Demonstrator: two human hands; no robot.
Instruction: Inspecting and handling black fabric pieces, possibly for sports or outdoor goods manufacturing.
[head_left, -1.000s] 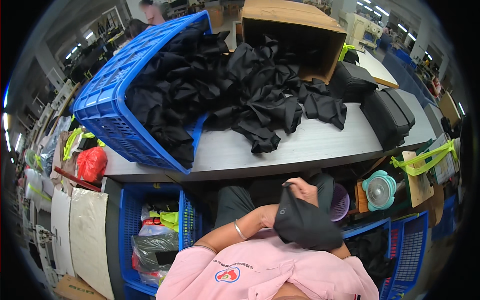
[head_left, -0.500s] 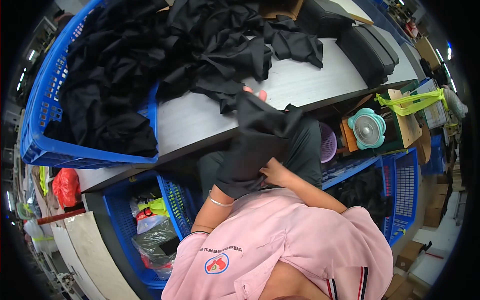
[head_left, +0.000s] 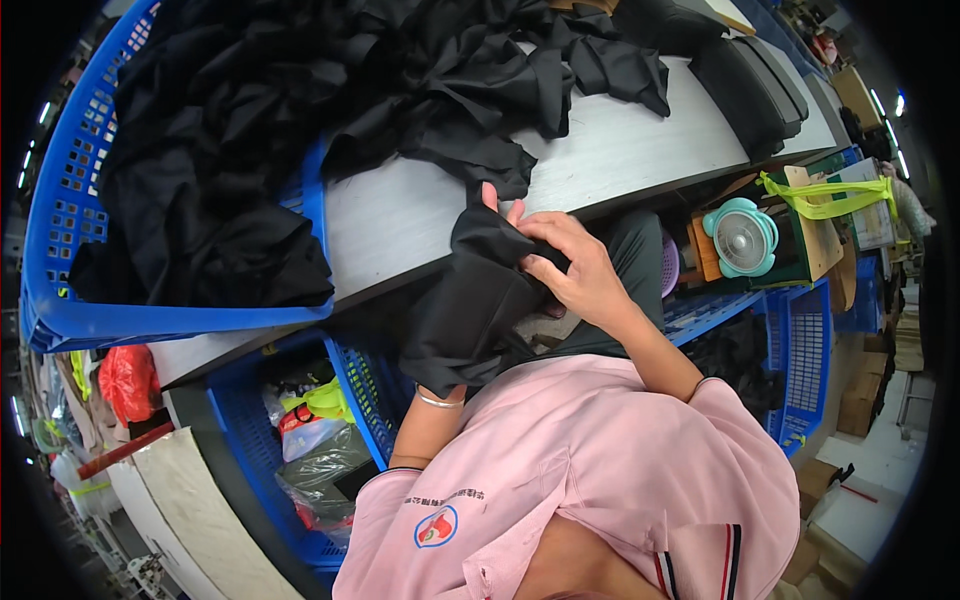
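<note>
A black fabric tube point(head_left: 465, 300) covers my left forearm from near the bracelet up to the hand. Out of its far end poke the tips of my left hand point(head_left: 489, 198), stretched and apart, with the rest of that hand hidden in the cloth. My right hand point(head_left: 580, 268) pinches the tube's far edge between thumb and fingers, close beside those fingertips. Just beyond, loose black fabric pieces point(head_left: 480, 135) lie heaped on the grey table point(head_left: 395, 225).
A blue crate point(head_left: 200, 322) full of black cloth stands at the left. Lower blue crates hold bagged items point(head_left: 325, 450) at left and dark cloth point(head_left: 735, 375) at right. A small teal fan point(head_left: 741, 238) stands at the right, near stacked black pieces point(head_left: 748, 98).
My right hand has moved up from the tube's lower part to its far edge and pinches it there. The tube's far end has shifted slightly left and lower, and more left fingertip shows.
</note>
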